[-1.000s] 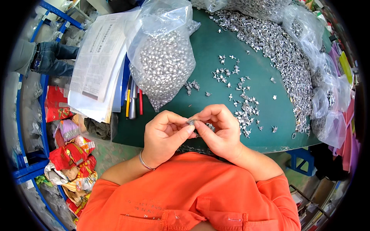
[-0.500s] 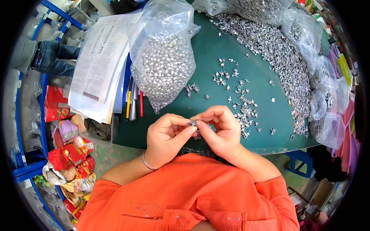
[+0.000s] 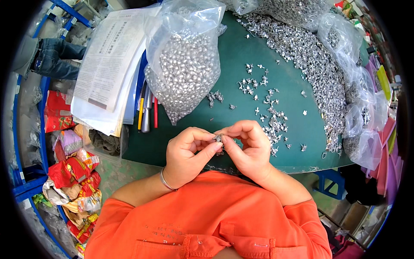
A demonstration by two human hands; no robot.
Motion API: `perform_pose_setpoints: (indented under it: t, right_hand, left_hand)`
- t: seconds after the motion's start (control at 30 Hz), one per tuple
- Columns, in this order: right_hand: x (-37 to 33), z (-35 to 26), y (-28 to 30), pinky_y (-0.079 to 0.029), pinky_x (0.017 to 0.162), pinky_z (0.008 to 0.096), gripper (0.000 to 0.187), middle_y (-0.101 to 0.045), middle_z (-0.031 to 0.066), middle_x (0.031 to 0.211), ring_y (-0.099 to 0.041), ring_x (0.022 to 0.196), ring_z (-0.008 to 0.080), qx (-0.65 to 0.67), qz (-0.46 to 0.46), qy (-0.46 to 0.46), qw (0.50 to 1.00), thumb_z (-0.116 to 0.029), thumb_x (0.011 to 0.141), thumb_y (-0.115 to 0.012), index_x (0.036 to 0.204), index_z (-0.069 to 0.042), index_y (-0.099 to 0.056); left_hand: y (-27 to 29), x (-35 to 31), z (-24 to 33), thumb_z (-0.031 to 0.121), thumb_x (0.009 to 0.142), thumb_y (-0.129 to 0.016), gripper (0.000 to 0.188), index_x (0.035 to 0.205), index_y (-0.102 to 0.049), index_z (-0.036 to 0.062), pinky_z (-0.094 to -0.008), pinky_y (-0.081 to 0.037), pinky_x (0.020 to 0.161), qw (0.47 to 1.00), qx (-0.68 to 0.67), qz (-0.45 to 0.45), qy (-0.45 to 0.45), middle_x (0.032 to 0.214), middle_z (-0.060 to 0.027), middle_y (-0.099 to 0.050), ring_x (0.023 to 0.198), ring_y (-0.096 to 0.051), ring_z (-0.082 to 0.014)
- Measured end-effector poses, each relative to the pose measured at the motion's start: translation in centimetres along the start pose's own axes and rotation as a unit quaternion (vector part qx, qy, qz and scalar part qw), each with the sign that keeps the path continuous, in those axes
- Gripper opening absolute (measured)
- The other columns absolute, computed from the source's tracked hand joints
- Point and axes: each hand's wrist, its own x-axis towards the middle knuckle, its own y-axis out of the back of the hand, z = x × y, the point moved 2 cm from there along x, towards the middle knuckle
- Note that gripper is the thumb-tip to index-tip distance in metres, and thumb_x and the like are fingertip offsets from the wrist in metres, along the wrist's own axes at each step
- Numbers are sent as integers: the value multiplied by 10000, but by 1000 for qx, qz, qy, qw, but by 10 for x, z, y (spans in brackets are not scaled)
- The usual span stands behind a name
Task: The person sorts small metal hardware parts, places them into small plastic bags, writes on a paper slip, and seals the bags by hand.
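Left hand: The grip was pinched tight, thumb and finger on a small silver-grey metal piece.
Right hand: Its grip closed on the same piece, thumb against fingertip.
Metal piece: It sat between both hands, above the near edge of a dark green worktop.
Worktop: Loose silver metal parts lay scattered rightward; a clear plastic bag rested beyond the hands.

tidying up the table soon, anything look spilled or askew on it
Small metal pieces lie scattered on the green tabletop, apart from the main heap, perhaps spilled. The papers at left sit askew, edges unaligned.
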Motion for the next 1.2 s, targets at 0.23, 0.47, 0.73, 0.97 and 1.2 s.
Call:
perform_pose_setpoints:
  t: [0.23,0.47,0.73,0.97,1.2]
  right_hand:
    - [-2,1,0,-570,679,253,180,-693,116,882,-697,793,153,-40,2,16,999,61,828,-651,954,10,-533]
    - [-3,2,0,-564,674,252,188,-696,106,875,-697,788,147,-56,6,31,998,55,820,-662,956,4,-542]
    - [-4,2,-1,-561,666,245,182,-694,108,878,-690,773,139,-29,7,27,999,68,828,-646,966,14,-540]
    - [-4,2,0,-550,658,233,153,-689,115,870,-681,750,128,-10,-2,17,1000,73,850,-625,967,28,-537]
    - [-5,5,-1,-550,676,235,138,-689,121,875,-681,753,133,10,-5,-6,1000,68,860,-622,964,38,-536]
  left_hand:
    - [1,-1,-1,-95,846,-633,135,954,-561,-59,-273,-580,765,1000,0,-2,-4,949,-111,-620,857,-666,-162]
    - [2,-2,-1,-96,842,-637,135,951,-566,-59,-269,-577,769,1000,-2,-1,-2,947,-111,-624,862,-667,-161]
    - [2,-3,-3,-92,840,-643,139,956,-574,-60,-265,-576,768,1000,-5,6,5,947,-109,-626,863,-670,-160]
    - [5,-4,-6,-87,833,-655,146,957,-585,-55,-253,-573,760,1000,12,1,13,948,-101,-629,862,-671,-153]
    - [7,-5,-5,-146,844,-589,171,981,-545,-53,-291,-567,780,999,45,-24,10,976,-139,-603,878,-651,-178]
